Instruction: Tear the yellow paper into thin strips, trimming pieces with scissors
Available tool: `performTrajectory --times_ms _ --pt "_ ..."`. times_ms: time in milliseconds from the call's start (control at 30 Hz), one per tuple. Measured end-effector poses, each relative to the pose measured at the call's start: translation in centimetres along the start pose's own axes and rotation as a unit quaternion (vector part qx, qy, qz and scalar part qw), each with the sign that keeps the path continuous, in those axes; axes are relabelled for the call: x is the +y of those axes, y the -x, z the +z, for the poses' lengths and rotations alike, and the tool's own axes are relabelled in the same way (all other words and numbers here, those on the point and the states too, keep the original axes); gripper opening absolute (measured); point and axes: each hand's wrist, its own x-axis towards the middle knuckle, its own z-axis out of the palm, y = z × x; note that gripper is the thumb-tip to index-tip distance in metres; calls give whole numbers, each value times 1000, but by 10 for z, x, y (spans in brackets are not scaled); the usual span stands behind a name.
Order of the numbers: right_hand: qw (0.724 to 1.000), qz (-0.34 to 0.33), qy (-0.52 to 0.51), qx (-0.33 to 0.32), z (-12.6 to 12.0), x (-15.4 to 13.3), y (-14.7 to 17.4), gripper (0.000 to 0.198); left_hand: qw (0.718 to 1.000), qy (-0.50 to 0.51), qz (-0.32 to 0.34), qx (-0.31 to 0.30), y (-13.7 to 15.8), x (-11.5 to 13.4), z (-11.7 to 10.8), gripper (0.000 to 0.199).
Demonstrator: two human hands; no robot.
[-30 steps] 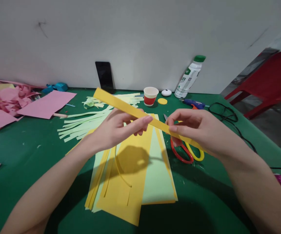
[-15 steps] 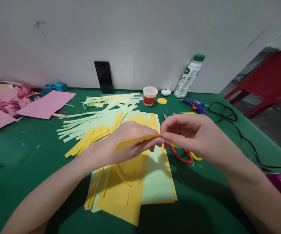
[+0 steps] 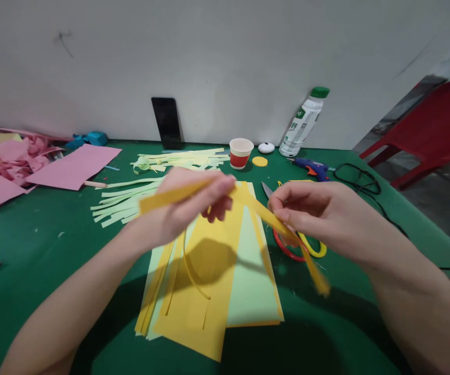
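Observation:
A long yellow paper strip (image 3: 261,210) stretches between my two hands above the sheets. My left hand (image 3: 188,216) pinches it, one part lying back along the thumb side toward the wrist. Farther right, my right hand (image 3: 319,208) holds the strip between thumb and fingers, and its loose end dangles below, blurred. Beneath the hands lie a yellow paper sheet (image 3: 217,297) with slits and narrow cut strips, and a pale green sheet (image 3: 254,297). Scissors (image 3: 319,254) with red and yellow handles rest under my right hand, partly hidden.
Fringed pale green paper (image 3: 121,200) lies left of centre. Pink paper (image 3: 76,166) is piled far left. Along the wall stand a phone (image 3: 167,123), a paper cup (image 3: 241,154) and a leaning bottle (image 3: 301,125). A glue gun (image 3: 313,169) and black cable (image 3: 353,179) lie right.
My hands have moved apart, the left one up and to the left. More of the yellow strip shows between them, and its end now hangs below my right hand.

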Motion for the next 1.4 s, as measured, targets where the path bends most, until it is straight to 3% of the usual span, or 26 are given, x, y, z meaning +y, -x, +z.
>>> performTrajectory --times_ms 67,133,200,333,433,567,667,867,1067,1400 --pt "1000 7 10 17 -2 0 0 16 993 73 -10 89 1 -5 -12 30" --pt "1000 9 -12 22 -2 -1 0 15 988 81 -13 133 2 -7 -20 31" --pt "998 9 -68 4 1 -1 0 15 992 50 -46 104 2 -6 -23 32" --pt "985 5 -166 -46 11 0 -3 12 992 -2 -111 -58 1 3 -11 33" --pt "981 18 -184 -53 16 -1 -5 11 984 -28 -109 -137 -1 7 4 34" --pt "976 27 -205 -70 19 -1 -6 16 980 -30 -52 -191 -1 7 14 33" --pt "973 32 -212 -89 17 2 -7 15 979 -23 -33 -201 -1 6 15 35" --pt "967 38 -223 -120 13 6 -8 16 974 26 -102 -199 0 10 14 28" --pt "952 65 -260 -148 12 2 -7 13 975 49 -120 -183 0 10 14 24" --pt "949 60 -274 -141 14 4 -6 13 979 51 -77 -181 1 7 16 40"
